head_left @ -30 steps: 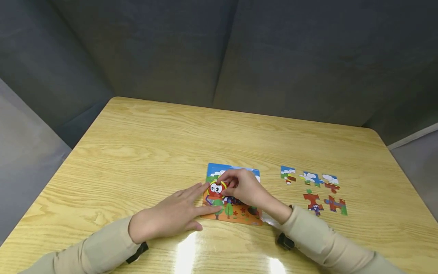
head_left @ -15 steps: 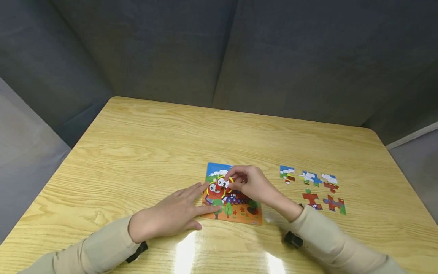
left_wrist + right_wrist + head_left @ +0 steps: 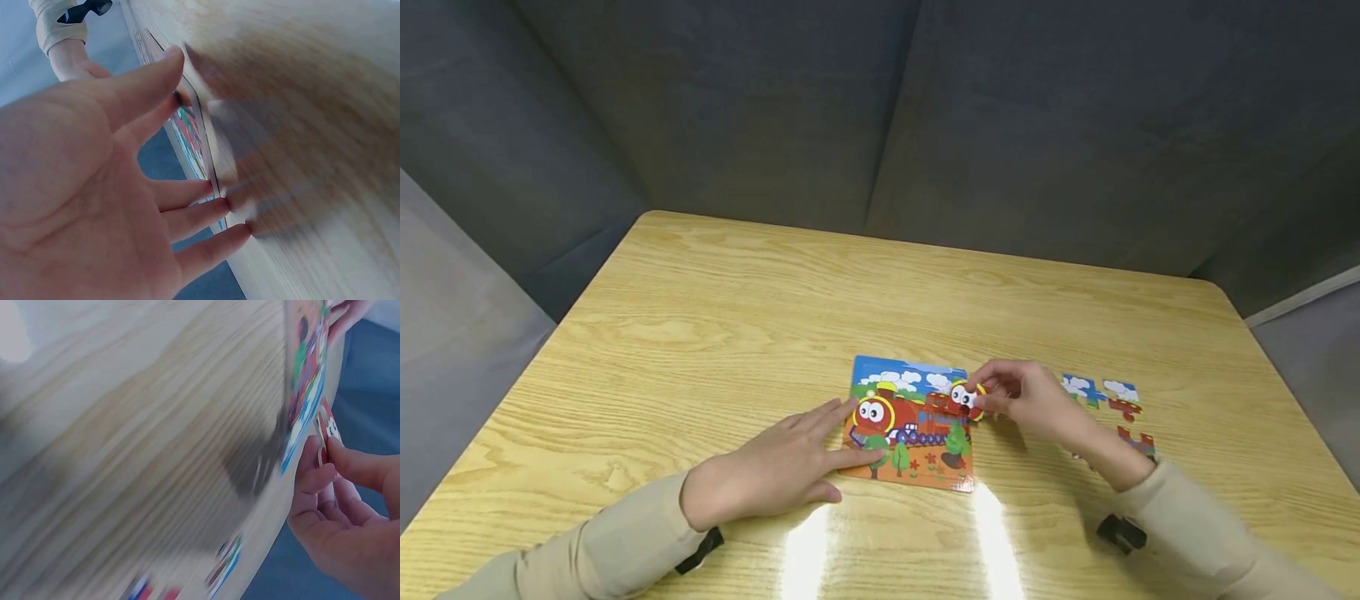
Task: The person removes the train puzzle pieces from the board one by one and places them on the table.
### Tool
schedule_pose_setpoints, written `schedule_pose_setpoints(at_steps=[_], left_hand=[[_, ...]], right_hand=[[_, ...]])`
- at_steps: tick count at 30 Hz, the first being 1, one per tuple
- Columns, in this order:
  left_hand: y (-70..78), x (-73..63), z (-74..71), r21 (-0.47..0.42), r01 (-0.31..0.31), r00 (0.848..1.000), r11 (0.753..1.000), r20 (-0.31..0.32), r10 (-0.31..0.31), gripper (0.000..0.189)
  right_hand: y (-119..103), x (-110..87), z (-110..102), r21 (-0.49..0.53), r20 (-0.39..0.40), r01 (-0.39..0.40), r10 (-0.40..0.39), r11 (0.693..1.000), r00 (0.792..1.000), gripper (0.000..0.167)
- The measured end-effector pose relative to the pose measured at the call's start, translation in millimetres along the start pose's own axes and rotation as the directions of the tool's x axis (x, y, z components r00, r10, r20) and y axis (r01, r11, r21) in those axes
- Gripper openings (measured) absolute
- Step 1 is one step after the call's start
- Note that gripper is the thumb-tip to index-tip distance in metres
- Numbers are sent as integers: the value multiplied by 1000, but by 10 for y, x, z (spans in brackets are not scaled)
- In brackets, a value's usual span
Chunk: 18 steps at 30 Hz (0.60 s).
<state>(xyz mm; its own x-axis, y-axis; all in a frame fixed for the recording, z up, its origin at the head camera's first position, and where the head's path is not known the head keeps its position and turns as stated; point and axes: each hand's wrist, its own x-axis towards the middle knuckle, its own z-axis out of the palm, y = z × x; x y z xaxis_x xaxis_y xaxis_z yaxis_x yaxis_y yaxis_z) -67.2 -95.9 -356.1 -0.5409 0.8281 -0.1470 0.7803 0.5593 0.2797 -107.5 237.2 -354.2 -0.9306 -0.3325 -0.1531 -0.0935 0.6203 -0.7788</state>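
A puzzle board (image 3: 910,481) printed with a red, big-eyed train lies on the table. My left hand (image 3: 782,467) lies at its left edge, fingers spread and fairly straight, the fingertips over the board's border. In the left wrist view, several fingertips of that hand (image 3: 119,187) meet the board's edge and the tabletop. My right hand (image 3: 1030,404) pinches a jigsaw piece (image 3: 964,400) bearing the train's eyes between thumb and fingers. That piece overlaps the board's right edge in the head view. From the right wrist, the piece (image 3: 327,425) appears raised above the table.
More loose jigsaw pieces lie right of the board, among them a cloud piece (image 3: 1122,392), a sky piece (image 3: 1079,387) and a red piece (image 3: 1137,440). My right hand and forearm hide some of them. Dark cloth panels (image 3: 880,117) stand behind the wooden table (image 3: 737,308).
My right hand has moved right across the board with the jigsaw piece, from over the printed train's face to the board's right edge. The left hand has stayed put.
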Motion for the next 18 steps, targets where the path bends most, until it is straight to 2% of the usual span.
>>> schedule_pose_setpoints(at_steps=[4, 10, 13, 18], left_hand=[[-2, -1, 8, 0, 3, 1000, 1000, 1, -3, 60], [-3, -4, 10, 5, 3, 1000, 1000, 2, -3, 60], [-3, -4, 12, 1, 1, 1000, 1000, 1, -1, 60], [0, -7, 10, -19, 8, 1000, 1000, 5, -8, 59]], right_hand=[[174, -124, -143, -4, -28, -52, 52, 999, 998, 14], [392, -305, -270, -85, -93, -97, 89, 992, 992, 16], [454, -382, -295, -141, -113, -87, 71, 986, 991, 16], [496, -461, -295, -250, -138, -32, -3, 968, 990, 16]])
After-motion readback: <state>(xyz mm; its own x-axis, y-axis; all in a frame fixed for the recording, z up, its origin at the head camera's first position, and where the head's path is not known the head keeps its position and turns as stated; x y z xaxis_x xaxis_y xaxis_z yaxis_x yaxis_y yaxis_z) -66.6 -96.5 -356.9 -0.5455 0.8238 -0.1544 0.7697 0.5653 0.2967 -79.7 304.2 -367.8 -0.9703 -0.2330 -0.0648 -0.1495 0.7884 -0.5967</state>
